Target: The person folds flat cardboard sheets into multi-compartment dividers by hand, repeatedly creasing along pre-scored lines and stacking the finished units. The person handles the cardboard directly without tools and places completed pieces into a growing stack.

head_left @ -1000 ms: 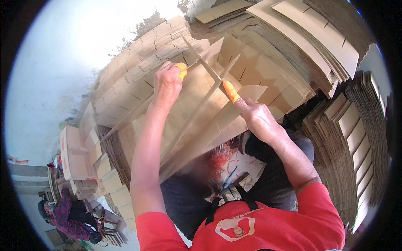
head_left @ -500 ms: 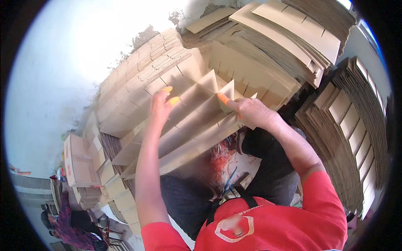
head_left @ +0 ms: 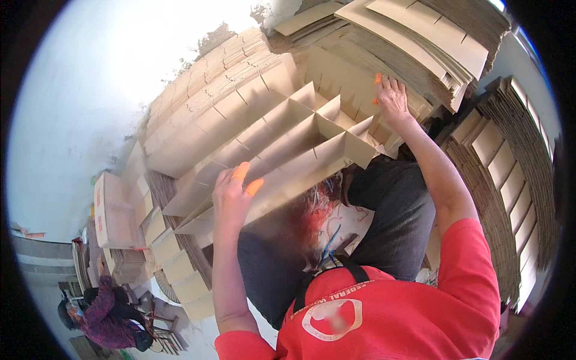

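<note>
A partly assembled cardboard divider [head_left: 298, 166] stretches diagonally before me, its long slotted strips standing on edge. Near its right end a cross strip [head_left: 359, 150] sits across them, making several open cells. My left hand [head_left: 231, 193] hovers by the nearest long strip, with orange covers on the thumb and forefinger and those fingers spread apart. Farther off to the right, my right hand [head_left: 393, 99] is at a stack of slotted cardboard pieces [head_left: 342, 75]. Its orange-tipped fingers are apart, and whether they touch the top piece is unclear.
Stacked cardboard strips [head_left: 210, 90] rise along the white wall. More cardboard stacks stand at the far right [head_left: 414, 36] and right side [head_left: 498, 162]. A carton [head_left: 111, 210] is at the left, with another person [head_left: 108, 318] bending beyond it. Reddish scraps [head_left: 321, 210] lie between my legs.
My right hand has left the divider's cross strip and moved up and right to the stack. My left hand has drawn back toward me along the divider.
</note>
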### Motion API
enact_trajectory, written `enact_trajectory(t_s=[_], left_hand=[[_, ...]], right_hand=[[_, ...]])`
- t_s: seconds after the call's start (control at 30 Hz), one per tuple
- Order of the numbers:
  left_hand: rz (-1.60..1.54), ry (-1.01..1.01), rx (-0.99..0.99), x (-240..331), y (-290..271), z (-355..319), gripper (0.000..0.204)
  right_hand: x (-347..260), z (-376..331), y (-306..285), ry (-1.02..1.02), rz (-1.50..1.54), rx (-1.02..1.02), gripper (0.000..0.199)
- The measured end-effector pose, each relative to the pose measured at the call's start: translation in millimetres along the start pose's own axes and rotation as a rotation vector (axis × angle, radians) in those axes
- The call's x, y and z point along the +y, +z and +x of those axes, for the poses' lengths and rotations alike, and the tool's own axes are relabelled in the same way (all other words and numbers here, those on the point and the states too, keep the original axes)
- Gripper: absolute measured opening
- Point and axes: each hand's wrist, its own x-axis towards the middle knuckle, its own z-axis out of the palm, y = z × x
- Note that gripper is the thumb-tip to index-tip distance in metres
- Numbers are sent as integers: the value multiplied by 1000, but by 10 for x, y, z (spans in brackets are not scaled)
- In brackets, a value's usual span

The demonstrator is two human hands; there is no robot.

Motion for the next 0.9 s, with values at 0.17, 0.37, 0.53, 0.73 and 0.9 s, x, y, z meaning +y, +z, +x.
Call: enact_trajectory(t_s=[0.17,0.37,0.53,0.73,0.9], left_hand=[[44,-35,-85,-63,67,-40,44],[156,32,-134,-157,136,-16,38],[25,-20,-192,-167,320,-80,28],[-171,68,-202,-242,451,-78,22],[-140,73,-197,-89,446,-51,23]], right_hand=[[41,90,-308,261,319,-37,44],[-68,128,-1535,94,632,20,48],[-213,12,-2197,26,1065,26,51],[-450,-99,-2173,-229,1062,-60,59],[-584,-142,-2111,-166,1069,-254,59]])
